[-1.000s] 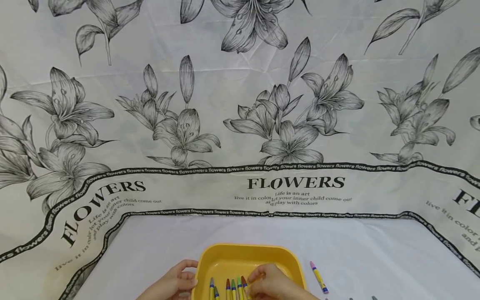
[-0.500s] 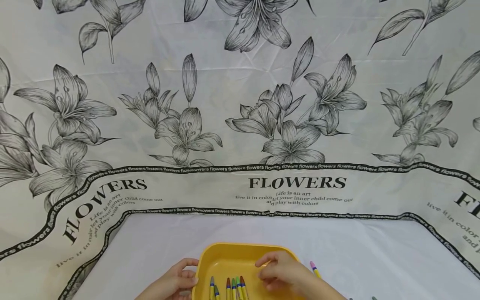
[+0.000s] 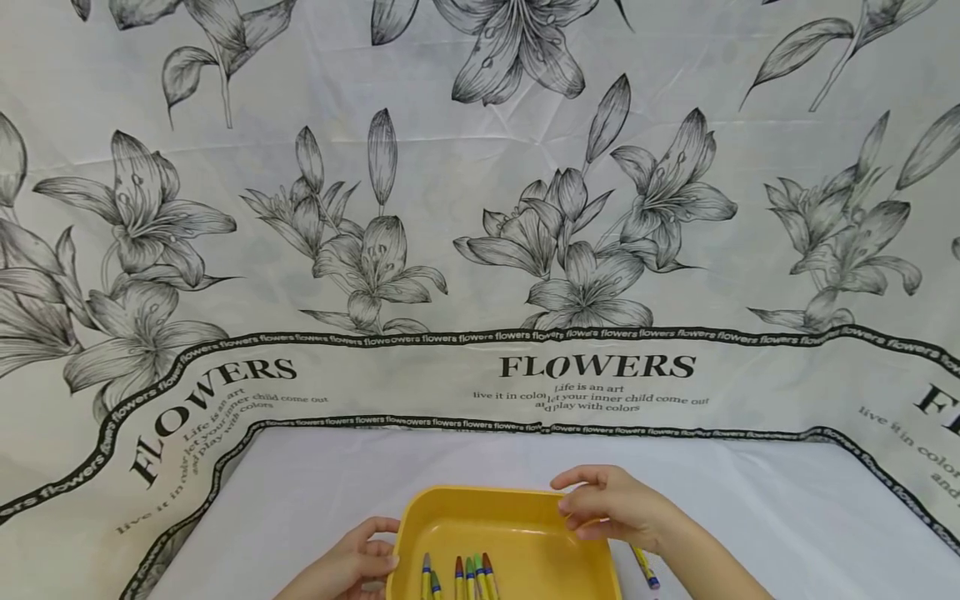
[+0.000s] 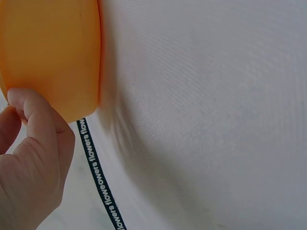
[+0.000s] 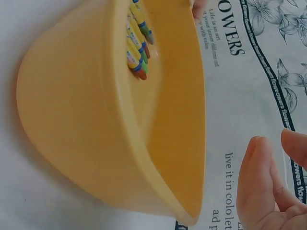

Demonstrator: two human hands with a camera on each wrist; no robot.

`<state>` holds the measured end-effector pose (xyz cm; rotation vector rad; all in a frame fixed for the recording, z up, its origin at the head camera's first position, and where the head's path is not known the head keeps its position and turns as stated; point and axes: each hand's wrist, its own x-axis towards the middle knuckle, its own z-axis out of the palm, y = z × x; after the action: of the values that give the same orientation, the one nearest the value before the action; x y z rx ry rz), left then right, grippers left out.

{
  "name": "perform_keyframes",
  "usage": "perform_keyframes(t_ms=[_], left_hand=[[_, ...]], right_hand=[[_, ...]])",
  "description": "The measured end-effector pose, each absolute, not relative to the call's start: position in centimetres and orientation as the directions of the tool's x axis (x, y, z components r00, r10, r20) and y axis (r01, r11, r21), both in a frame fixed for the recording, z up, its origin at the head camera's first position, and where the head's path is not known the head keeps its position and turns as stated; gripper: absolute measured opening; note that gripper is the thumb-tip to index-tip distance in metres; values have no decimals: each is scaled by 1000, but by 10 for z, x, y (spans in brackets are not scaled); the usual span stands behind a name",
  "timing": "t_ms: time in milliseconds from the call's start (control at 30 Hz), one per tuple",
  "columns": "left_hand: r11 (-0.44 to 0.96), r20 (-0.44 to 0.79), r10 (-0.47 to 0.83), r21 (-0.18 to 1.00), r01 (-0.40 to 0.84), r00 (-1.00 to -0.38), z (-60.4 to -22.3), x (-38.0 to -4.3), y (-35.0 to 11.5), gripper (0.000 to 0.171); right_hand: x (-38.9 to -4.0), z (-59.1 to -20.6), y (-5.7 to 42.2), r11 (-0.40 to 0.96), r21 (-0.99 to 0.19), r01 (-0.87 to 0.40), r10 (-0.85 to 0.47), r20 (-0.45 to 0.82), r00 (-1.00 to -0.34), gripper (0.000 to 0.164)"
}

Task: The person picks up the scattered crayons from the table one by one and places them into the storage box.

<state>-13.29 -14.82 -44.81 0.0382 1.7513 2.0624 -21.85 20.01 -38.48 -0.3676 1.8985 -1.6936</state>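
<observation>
Our right hand [image 3: 615,507] sits further right, spread; left hand [image 3: 360,557] pinches the bottom-centre tray [image 3: 487,497]. Crayons [image 3: 470,575] seem light, snappable; grip mid-barrel.

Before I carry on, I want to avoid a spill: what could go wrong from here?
The left hand holds only one side of the yellow tray; tipping it could send the crayons inside sliding. In the head view, the right hand partly hides a stray crayon on the white cloth, so a careless reach might knock it away.

Wrist views nearer tray [image 3: 487,515] than head view
</observation>
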Motion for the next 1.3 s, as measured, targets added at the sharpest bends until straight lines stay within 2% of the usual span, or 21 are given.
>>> perform_keyframes(t_ms=[367,733,1033,1300], left_hand=[[-106,-244,338,950,-294,-909,-449,-134,-148,44],[-113,-229,359,952,-285,-905,-452,-135,-149,45],[-94,-226,372,956,-279,-900,-453,-138,-150,43],[-107,-221,378,954,-279,-899,-456,-139,-151,42]], right_hand=[[-226,-381,237,159,-974,160,-542,-222,-811,34],[-231,-391,274,281,-949,141,-522,-275,-807,42],[-235,-417,295,335,-918,213,-386,-339,-858,41],[-234,-436,295,386,-886,257,-273,-376,-886,37]])
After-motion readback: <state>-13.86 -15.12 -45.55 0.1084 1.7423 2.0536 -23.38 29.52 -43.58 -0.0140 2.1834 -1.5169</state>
